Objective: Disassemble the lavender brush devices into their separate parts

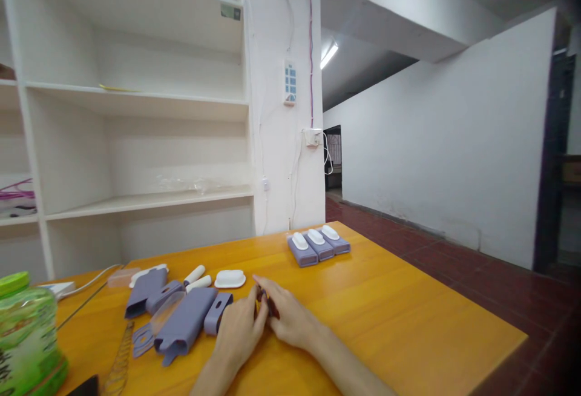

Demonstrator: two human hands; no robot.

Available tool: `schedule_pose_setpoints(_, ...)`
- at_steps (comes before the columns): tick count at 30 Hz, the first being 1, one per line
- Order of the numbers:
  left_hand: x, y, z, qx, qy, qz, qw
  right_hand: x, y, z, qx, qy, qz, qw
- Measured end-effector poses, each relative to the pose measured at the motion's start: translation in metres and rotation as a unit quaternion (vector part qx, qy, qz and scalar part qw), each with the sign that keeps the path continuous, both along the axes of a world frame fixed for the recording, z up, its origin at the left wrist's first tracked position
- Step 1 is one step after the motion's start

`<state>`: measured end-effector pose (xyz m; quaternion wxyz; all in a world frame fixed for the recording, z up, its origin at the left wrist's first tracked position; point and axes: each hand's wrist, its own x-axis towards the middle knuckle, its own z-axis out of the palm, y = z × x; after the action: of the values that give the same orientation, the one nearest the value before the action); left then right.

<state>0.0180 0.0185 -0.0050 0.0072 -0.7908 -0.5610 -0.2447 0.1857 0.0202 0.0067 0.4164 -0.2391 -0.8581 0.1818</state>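
My left hand (239,327) and my right hand (290,317) meet over the table, fingers closed together around a small dark piece (264,300). Its kind is mostly hidden by the fingers. Just left of my left hand lies a short purple plastic part with a slot (218,313). Beside that is a long hollow purple housing (188,323) with an open end. A white oval cap (230,278) rests behind my hands, next to two white cylinders (195,275).
Three purple cases with white tops (319,244) stand in a row at the back. At left are more purple parts (147,291), a coiled spring (120,363) and a green-lidded jar (27,335). The wooden table (408,317) ends at the right above a red floor.
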Motion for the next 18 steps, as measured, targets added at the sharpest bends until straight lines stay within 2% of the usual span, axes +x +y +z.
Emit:
schedule_pose_setpoints(4, -0.004, 0.003, 0.000, -0.006, -0.003, 0.033, 0.999, -0.004, -0.005, -0.005, 0.000, -0.043, -0.019, 0.999)
schedule_pose_setpoints(9, -0.003, 0.014, 0.000, -0.019, 0.000, 0.060, 0.998, -0.005, 0.004, -0.011, 0.014, -0.084, -0.055, 0.995)
schedule_pose_setpoints(18, -0.013, 0.033, 0.007, -0.041, -0.047, 0.041, 0.997, -0.005, 0.023, -0.009, 0.049, -0.137, -0.072, 0.987)
